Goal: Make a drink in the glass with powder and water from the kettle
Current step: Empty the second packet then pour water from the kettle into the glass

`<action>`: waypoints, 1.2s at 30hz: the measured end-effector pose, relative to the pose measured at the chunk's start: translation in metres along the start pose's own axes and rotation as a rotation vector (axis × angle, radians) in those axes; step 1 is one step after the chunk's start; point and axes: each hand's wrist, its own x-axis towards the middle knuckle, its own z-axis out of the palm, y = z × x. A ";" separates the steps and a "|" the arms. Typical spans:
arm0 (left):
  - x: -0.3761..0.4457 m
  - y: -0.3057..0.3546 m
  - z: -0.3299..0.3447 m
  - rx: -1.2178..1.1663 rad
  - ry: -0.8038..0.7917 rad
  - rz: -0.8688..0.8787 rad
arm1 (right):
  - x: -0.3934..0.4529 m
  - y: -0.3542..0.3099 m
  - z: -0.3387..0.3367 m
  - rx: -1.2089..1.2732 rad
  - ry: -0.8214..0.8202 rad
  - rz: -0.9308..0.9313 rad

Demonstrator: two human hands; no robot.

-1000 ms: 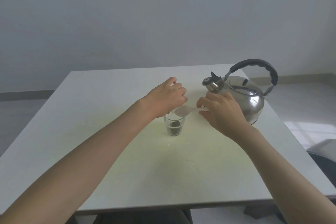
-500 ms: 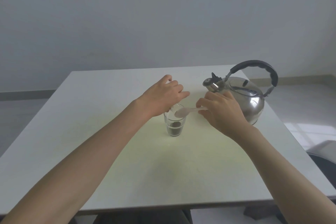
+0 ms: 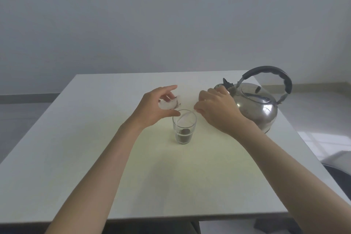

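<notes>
table (image 3: pixel 95 157) white, yellowish centre | kettle (image 3: pixel 258 108) shiny silver, black handle | glass (image 3: pixel 184 126) clear, dark brown powder (image 3: pixel 183 137)

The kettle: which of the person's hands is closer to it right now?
The right hand is nearer: it sits right in front of the kettle, by the spout. The left hand is farther off, beyond the glass, holding something small and white.

- One glass (image 3: pixel 184 127), dark powder at its bottom, is counted.
- One steel kettle (image 3: pixel 255 103) is counted.
- One white object (image 3: pixel 37 104)... - One glass (image 3: pixel 184 127) is counted, with dark powder at its bottom.
- One steel kettle (image 3: pixel 255 103) is counted.
- One white crumpled object (image 3: pixel 170 103) is counted.
- Two hands are counted: left hand (image 3: pixel 153 108), right hand (image 3: pixel 218 110).
- One table (image 3: pixel 76 138) is counted.
</notes>
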 end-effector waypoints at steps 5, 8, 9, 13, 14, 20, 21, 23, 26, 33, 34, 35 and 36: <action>-0.017 -0.024 0.001 -0.170 0.152 -0.134 | 0.011 -0.006 0.007 -0.120 -0.156 -0.049; -0.031 -0.040 0.008 -0.180 0.174 -0.189 | 0.013 -0.006 0.007 -0.092 -0.133 -0.057; -0.035 -0.044 0.010 -0.191 0.174 -0.202 | 0.014 -0.007 0.006 -0.089 -0.129 -0.067; -0.044 -0.054 0.018 -0.252 0.188 -0.243 | 0.024 -0.014 0.006 -0.097 -0.156 -0.133; -0.046 -0.056 0.020 -0.257 0.188 -0.252 | 0.027 -0.016 0.006 -0.082 -0.166 -0.146; -0.050 -0.065 0.021 -0.259 0.183 -0.272 | 0.038 -0.016 0.010 0.051 -0.298 -0.171; -0.051 -0.066 0.020 -0.257 0.182 -0.271 | 0.038 -0.016 0.008 0.057 -0.281 -0.165; -0.052 -0.068 0.019 -0.250 0.181 -0.267 | 0.034 -0.011 0.003 0.096 -0.203 -0.135; -0.053 -0.067 0.018 -0.234 0.180 -0.256 | 0.025 0.001 -0.001 0.145 -0.090 -0.071; -0.050 -0.059 0.019 -0.211 0.170 -0.201 | -0.003 0.017 -0.008 0.399 -0.019 0.146; -0.050 -0.058 0.019 -0.209 0.170 -0.195 | -0.008 0.017 -0.008 0.489 -0.033 0.228; -0.049 -0.057 0.019 -0.209 0.170 -0.190 | -0.014 0.015 -0.008 0.584 -0.050 0.323; -0.048 -0.056 0.020 -0.207 0.172 -0.184 | -0.019 0.014 -0.008 0.675 -0.063 0.428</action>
